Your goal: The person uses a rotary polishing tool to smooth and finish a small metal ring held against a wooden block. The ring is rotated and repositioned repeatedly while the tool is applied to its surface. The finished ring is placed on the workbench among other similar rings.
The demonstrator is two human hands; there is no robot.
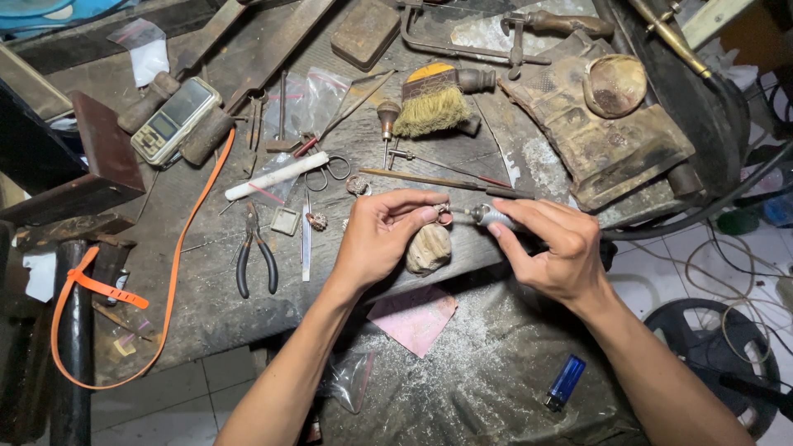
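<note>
My left hand pinches a small metal ring between thumb and fingertips, just above a worn wooden bench peg at the bench edge. My right hand grips a silver rotary tool handpiece, its tip pointing left and almost touching the ring. Both hands hover over the front edge of the dark, scratched workbench.
Black-handled pliers, tweezers, scissors, a white stick, a bristle brush, a pocket scale and an orange strap lie on the bench. A pink paper and blue lighter rest on the dusty catch cloth below.
</note>
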